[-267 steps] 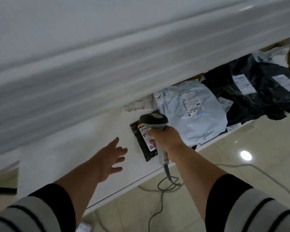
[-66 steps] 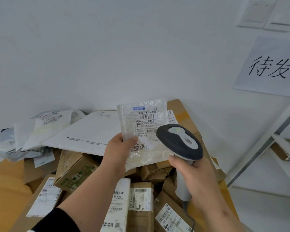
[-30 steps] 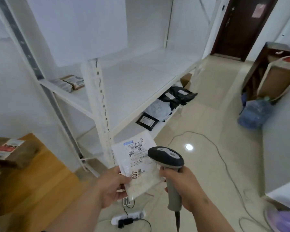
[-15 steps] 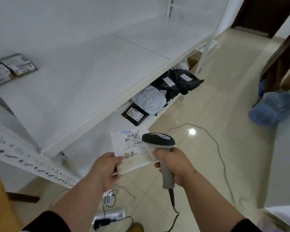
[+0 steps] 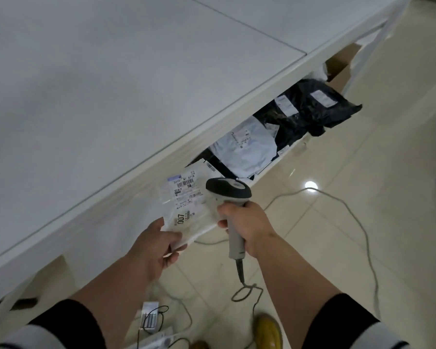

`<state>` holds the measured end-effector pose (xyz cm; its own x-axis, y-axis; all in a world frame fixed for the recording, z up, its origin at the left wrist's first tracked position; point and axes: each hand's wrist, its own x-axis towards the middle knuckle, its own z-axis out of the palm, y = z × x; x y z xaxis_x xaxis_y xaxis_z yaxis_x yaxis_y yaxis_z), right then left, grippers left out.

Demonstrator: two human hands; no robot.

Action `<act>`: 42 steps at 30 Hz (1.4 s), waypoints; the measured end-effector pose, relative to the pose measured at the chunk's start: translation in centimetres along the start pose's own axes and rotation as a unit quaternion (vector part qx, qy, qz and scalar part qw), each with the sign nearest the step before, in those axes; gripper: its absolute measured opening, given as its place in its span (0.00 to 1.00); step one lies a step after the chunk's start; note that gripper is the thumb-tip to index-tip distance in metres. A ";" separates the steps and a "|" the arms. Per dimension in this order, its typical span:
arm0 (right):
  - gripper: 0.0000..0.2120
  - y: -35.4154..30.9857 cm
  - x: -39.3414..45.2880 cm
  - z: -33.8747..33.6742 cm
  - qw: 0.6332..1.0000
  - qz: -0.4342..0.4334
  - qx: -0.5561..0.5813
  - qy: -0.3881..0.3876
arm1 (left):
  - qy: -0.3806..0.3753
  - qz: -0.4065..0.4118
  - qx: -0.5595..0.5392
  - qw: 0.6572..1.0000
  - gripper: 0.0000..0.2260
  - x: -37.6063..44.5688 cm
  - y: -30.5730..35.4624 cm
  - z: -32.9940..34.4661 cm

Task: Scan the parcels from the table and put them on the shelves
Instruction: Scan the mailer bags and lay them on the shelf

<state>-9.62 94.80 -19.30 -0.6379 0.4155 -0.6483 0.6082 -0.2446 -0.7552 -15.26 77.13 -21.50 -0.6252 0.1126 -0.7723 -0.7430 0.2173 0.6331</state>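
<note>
- Nearest to the person, both forearms reach forward and down out of dark cuffs on striped sleeves, angled toward the low edge of the rack.
- The left hand (image 5: 154, 244) pinches the near corner of a small clear parcel (image 5: 186, 210), thumb on top and fingers curled beneath, so the flat packet sticks out ahead of it with its label facing up.
- The right hand (image 5: 247, 222) is wrapped round the grip of the scanner (image 5: 229, 195); the dark head sits just beside the parcel's right edge, level with the label, and its cable (image 5: 242, 280) trails down to the tiled floor.
- I cannot tell from here whether this packet has been read; the scanner head lies alongside the label more than over it.
- The parcel is in the air, in front of the gap under the upper shelf (image 5: 136, 84), so my guess is that it is bound for the lower shelf (image 5: 282, 157).
- Farther along that lower shelf lie a pale grey mailer (image 5: 247, 152) and black mailers (image 5: 310, 112), which I take as parcels stowed, with a brown box (image 5: 340, 64) behind them.
- The table is out of sight, so how many parcels remain cannot be judged.
- Left for this one: slide it in beside the grey mailer and let go.
</note>
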 end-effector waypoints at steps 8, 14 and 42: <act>0.04 3.4 15.0 1.1 0.999 0.008 -0.035 -0.036 | 0.079 0.000 0.001 0.997 0.14 12.6 -2.8 2.3; 0.03 4.4 21.3 2.1 0.995 -0.015 -0.064 -0.080 | 0.120 0.004 -0.011 0.993 0.18 18.7 -4.5 3.6; 0.04 -0.1 -5.3 2.7 0.961 -0.051 -0.217 -0.165 | 0.094 -0.015 0.012 0.995 0.17 -6.9 -3.9 -3.3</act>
<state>-7.59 90.24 -16.07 -0.7758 0.0999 -0.6230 0.6290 0.2009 -0.7510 -8.89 72.36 -18.48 -0.6384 -0.0765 -0.7659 -0.7572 0.2413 0.6070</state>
